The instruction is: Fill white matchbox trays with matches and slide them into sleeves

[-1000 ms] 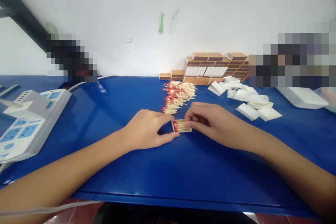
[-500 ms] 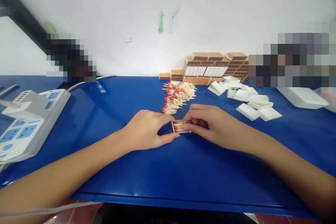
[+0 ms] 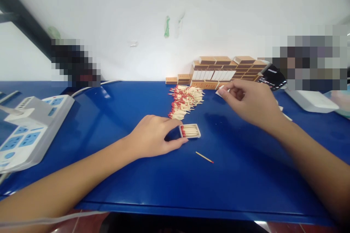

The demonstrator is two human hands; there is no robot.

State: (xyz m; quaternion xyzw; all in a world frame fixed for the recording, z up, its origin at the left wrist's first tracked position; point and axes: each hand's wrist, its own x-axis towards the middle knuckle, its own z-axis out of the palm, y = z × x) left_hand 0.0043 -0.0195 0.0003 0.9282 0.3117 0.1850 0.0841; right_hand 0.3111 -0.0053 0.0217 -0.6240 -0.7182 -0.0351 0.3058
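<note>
My left hand (image 3: 153, 134) rests on the blue table with thumb and fingers closed around the left end of a small matchbox tray (image 3: 199, 131). Red-headed matches (image 3: 190, 130) fill the tray, their heads to the left. Farther right and back, my right hand (image 3: 248, 103) pinches a white paper slip (image 3: 219, 91) between thumb and fingertips. It hides most of the other white slips. A single match (image 3: 204, 157) lies on the table in front of the tray. Behind the tray spreads a heap of loose matches (image 3: 187, 98).
Stacked matchboxes (image 3: 213, 74) stand against the wall, with two small boxes (image 3: 177, 79) at their left. A white power strip (image 3: 35, 131) with a plug lies at left. At the right rear are a white container (image 3: 311, 101) and a dark object (image 3: 273, 76).
My right hand has left the tray and moved right and back to the white slips. A single match now lies in front of the tray. My left hand stays put.
</note>
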